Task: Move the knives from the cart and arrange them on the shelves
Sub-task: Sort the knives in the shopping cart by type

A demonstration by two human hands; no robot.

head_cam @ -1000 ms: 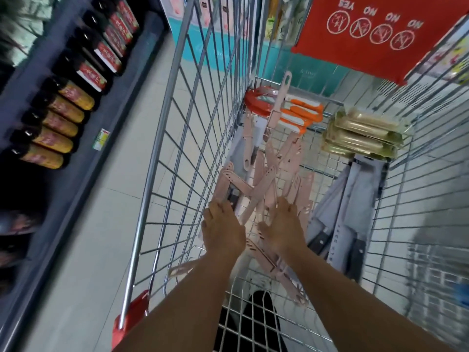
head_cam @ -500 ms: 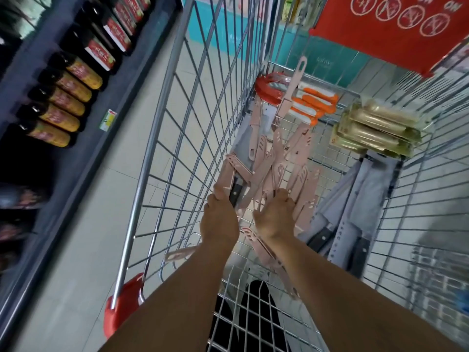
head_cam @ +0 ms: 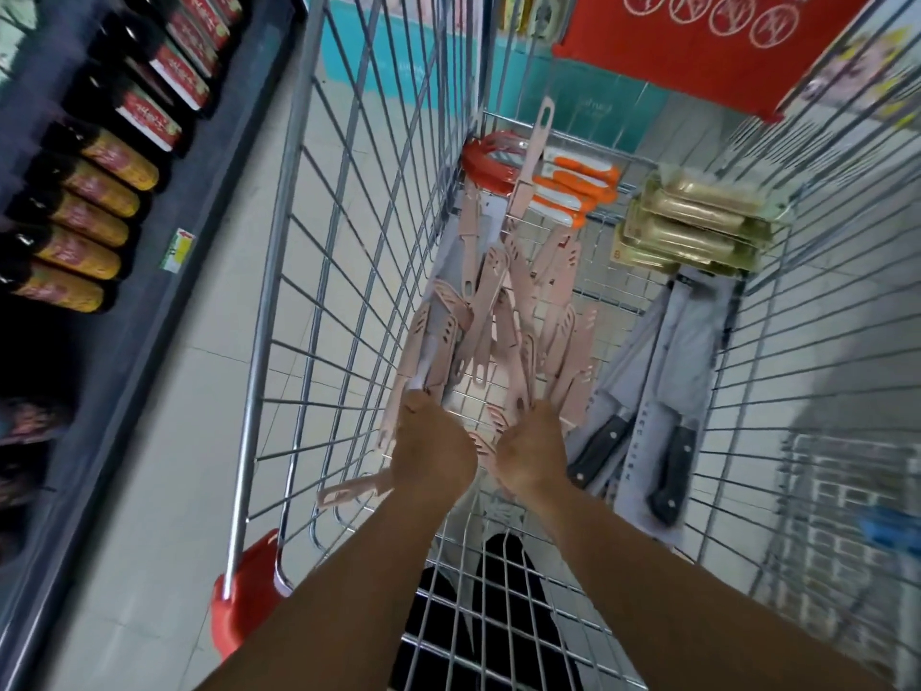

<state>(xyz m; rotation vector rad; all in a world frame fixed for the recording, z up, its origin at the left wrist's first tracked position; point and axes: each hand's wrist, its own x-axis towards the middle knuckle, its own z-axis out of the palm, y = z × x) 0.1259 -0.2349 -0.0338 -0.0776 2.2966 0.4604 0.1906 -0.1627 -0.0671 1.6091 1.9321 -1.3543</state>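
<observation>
Head view: both hands (head_cam: 432,451) (head_cam: 532,456) grip pink knives (head_cam: 503,311) beside cart's left wall (head_cam: 349,291).

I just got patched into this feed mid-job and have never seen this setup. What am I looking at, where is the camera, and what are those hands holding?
There is no machine here: these are a person's two bare hands, seen from one wide-angle camera worn on the head, looking forward and down into a wire shopping cart. The left hand grips a bunch of pink sheathed knives. The right hand reaches into the loose pink knife pile; whether it holds any is hidden. Also in the cart: black-handled cleavers on the right, orange-handled knives and tan packaged items at the far end. A store shelf of dark bottles runs along the left.
</observation>
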